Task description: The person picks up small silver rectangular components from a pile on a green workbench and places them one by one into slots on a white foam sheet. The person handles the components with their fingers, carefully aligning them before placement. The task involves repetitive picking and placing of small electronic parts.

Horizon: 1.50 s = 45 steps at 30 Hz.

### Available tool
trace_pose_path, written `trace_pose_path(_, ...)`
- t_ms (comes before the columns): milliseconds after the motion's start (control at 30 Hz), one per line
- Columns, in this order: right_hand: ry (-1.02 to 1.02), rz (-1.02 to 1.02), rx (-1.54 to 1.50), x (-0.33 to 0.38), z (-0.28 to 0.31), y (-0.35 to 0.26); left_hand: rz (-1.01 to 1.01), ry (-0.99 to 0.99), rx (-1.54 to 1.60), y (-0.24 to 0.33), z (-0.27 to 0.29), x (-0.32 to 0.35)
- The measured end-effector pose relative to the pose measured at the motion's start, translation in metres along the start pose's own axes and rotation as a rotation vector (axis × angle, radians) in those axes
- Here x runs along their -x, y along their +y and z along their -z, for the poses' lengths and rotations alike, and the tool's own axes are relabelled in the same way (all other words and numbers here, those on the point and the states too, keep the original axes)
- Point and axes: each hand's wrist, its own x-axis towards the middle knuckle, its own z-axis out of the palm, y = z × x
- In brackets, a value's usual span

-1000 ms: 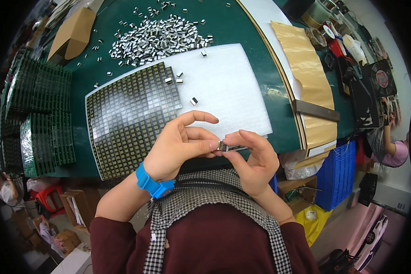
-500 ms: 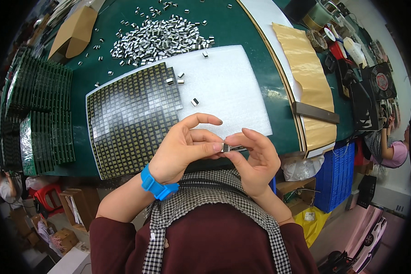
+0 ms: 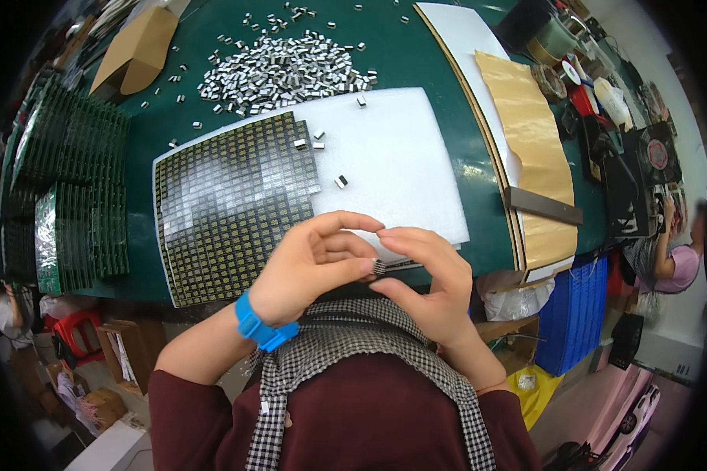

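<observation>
My left hand and my right hand meet close to my chest, above the near edge of the green table. Between their fingertips they pinch one small metal part. A blue band sits on my left wrist. Just beyond my hands lies a white foam sheet, its left half covered by rows of small dark and silvery parts in a grid. Three loose parts rest on the bare foam.
A heap of several silvery parts lies at the far side. Green circuit boards are stacked at the left, a cardboard box behind them. Brown sheets and a dark bar lie right. Another person sits far right.
My hands have stayed together on the small part, with only slight finger shifts. Nothing on the table has moved.
</observation>
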Motion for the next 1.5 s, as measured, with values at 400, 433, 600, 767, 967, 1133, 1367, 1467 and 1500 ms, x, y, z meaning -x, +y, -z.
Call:
trace_pose_path(400,-0.477,-0.234,-0.026,-0.097,-0.004,0.035,-0.685,0.102,-1.364,0.056,0.067,-0.065)
trace_pose_path(433,-0.475,-0.256,-0.001,-0.105,-0.004,0.036,-0.756,0.115,-1.387,0.054,0.07,-0.073)
trace_pose_path(600,-0.451,0.021,0.249,-0.129,-0.009,0.053,-0.843,0.069,-1.413,0.063,0.081,-0.099)
trace_pose_path(767,-0.396,0.144,0.283,-0.159,-0.017,0.074,-0.852,0.189,-1.405,0.076,0.095,-0.124)
trace_pose_path(967,-0.518,-0.088,0.324,-0.155,-0.007,0.037,-0.702,0.296,-1.391,0.091,0.113,-0.101)
trace_pose_path(1133,-0.578,0.1,0.421,-0.138,-0.036,0.033,-0.531,0.266,-1.265,0.09,0.133,-0.088)
trace_pose_path(1367,-0.511,-0.166,0.209,-0.172,-0.035,0.068,-0.252,0.819,-1.58,0.126,0.207,-0.052)
trace_pose_path(1467,-0.547,-0.338,0.128,-0.196,-0.043,0.07,0.021,0.773,-1.472,0.124,0.263,-0.043)
trace_pose_path(1500,-0.554,-0.373,0.117,-0.206,-0.044,0.071,0.073,0.726,-1.404,0.126,0.266,-0.044)
